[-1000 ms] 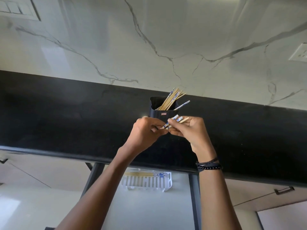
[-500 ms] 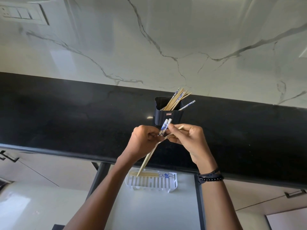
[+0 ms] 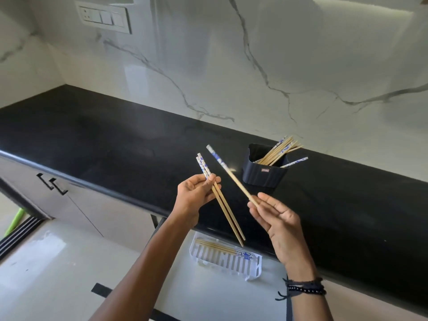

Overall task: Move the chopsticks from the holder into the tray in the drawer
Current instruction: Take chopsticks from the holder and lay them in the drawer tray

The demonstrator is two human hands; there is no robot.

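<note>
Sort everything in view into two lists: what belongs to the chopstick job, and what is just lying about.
Job: holder with chopsticks; pair in left hand; single chopstick in right hand; tray; drawer.

Lying about: switch plate; cabinet handles; green object at the left edge.

glossy black countertop (image 3: 115, 140), wooden chopsticks (image 3: 228, 215).

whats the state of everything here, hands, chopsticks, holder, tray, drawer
left hand, grips a pair of chopsticks
right hand, pinches one chopstick by its bare end
holder, upright on the counter, several chopsticks inside
tray, in the drawer, few chopsticks lying in it
drawer, open
</note>
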